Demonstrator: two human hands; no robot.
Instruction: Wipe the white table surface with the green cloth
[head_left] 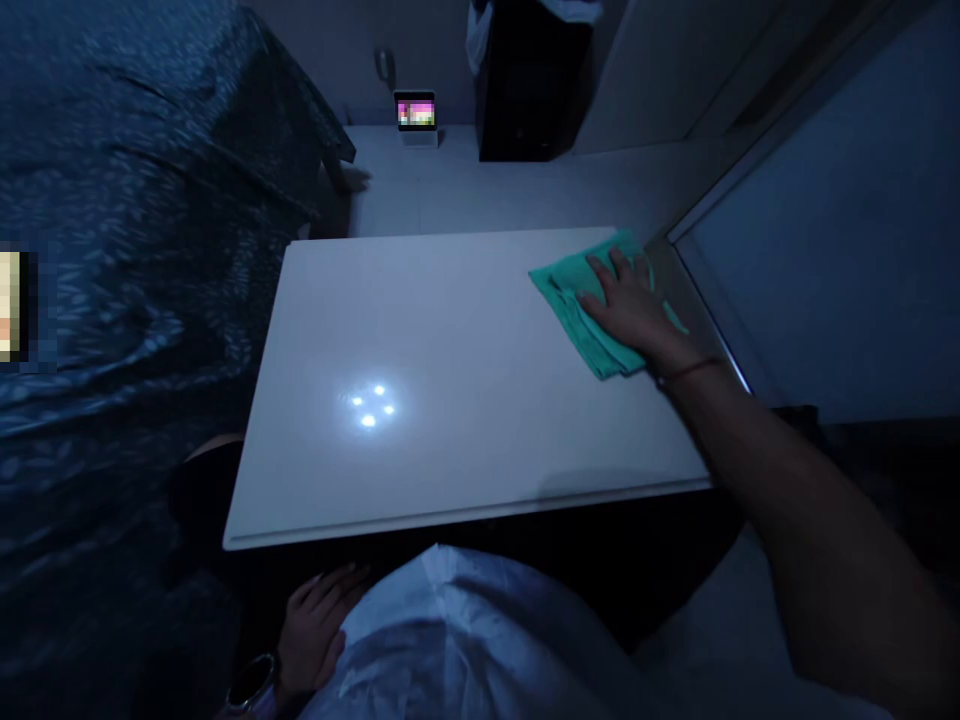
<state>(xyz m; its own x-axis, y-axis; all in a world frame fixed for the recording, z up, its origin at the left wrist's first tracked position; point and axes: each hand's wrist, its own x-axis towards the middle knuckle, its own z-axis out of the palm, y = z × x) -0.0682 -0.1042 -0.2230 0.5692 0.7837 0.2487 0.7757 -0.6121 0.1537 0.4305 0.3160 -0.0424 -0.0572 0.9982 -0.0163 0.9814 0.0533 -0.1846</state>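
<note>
A green cloth [581, 315] lies folded and rumpled over the far right corner of a white tabletop [450, 330]. My right hand [626, 300] presses down on the cloth, fingers spread over it, with a thin band at the wrist. Below the table's near edge, my left hand [319, 620] rests near my lap beside my light shirt [450, 640]. Its fingers are stretched out, nothing shows in it, and a watch [251, 682] is on that wrist. Several bright light spots reflect off the tabletop left of its middle.
A bed with a dark patterned cover [135, 220] stands on the left. Beyond the table are a small lit screen [416, 115] on the floor and a black cabinet [529, 85]. A pale panel [840, 230] stands at right.
</note>
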